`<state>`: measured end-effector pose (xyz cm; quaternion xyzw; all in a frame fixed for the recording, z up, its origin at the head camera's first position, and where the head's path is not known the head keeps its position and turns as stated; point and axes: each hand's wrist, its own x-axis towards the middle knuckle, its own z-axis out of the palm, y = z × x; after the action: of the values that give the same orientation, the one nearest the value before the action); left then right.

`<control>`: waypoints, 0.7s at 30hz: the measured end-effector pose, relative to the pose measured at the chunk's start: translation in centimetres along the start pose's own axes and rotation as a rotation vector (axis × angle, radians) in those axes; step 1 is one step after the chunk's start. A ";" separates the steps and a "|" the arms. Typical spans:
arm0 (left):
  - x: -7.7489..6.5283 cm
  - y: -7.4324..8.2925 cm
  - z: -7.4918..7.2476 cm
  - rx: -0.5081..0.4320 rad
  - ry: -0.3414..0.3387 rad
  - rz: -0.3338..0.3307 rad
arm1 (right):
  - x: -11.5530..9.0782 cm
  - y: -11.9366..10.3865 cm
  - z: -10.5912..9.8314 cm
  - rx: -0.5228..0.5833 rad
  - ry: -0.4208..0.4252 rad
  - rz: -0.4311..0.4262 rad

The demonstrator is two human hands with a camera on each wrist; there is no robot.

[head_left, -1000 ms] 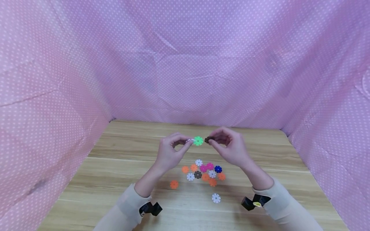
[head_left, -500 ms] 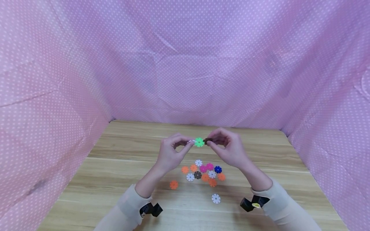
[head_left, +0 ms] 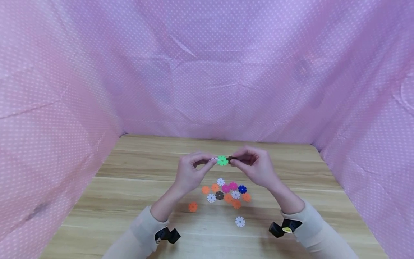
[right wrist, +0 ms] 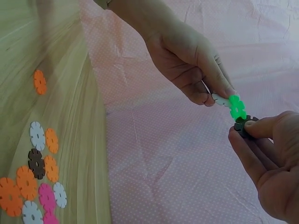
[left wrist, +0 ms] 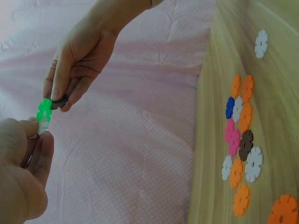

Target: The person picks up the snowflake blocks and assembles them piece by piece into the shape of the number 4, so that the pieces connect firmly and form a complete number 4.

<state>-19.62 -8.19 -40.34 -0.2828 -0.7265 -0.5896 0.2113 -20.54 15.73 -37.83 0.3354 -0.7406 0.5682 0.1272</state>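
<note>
Above the table, my left hand (head_left: 193,172) pinches a white notched disc (right wrist: 221,100) between thumb and fingers. A bright green notched disc (head_left: 222,160) is joined to the white one at an angle. My right hand (head_left: 255,167) pinches a dark brown notched disc (right wrist: 245,127) by its edge. In the right wrist view the brown disc touches the rim of the green disc (right wrist: 237,108). Whether its slot is fully seated there I cannot tell. Fingers partly cover both the white and the brown discs.
Loose notched discs lie on the wooden table (head_left: 136,201) below the hands: several orange (head_left: 193,207) and white ones (head_left: 240,221), two pink (head_left: 233,186), one blue (head_left: 242,189), one brown (head_left: 219,195). Pink dotted cloth (head_left: 207,90) encloses the back and sides.
My right hand has moved slightly left, bringing the brown disc from apart into contact with the green disc. The left hand keeps its hold, almost unmoved.
</note>
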 end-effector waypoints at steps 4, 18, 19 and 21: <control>0.0 -0.1 0.2 -0.020 -0.005 0.006 | -0.1 -0.2 -0.4 0.031 -0.023 0.049; -0.3 0.0 0.8 -0.093 0.009 0.001 | -0.1 -0.8 -0.7 0.041 -0.023 0.086; -0.3 0.1 0.9 -0.104 0.008 0.004 | -0.1 -0.8 -0.7 0.030 -0.015 0.072; -0.3 0.2 0.9 -0.112 0.004 0.006 | -0.1 -0.9 -0.8 0.000 -0.004 0.044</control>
<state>-19.24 -7.35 -40.54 -0.2950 -0.6910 -0.6295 0.1983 -20.07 16.33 -36.94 0.3199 -0.7482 0.5701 0.1133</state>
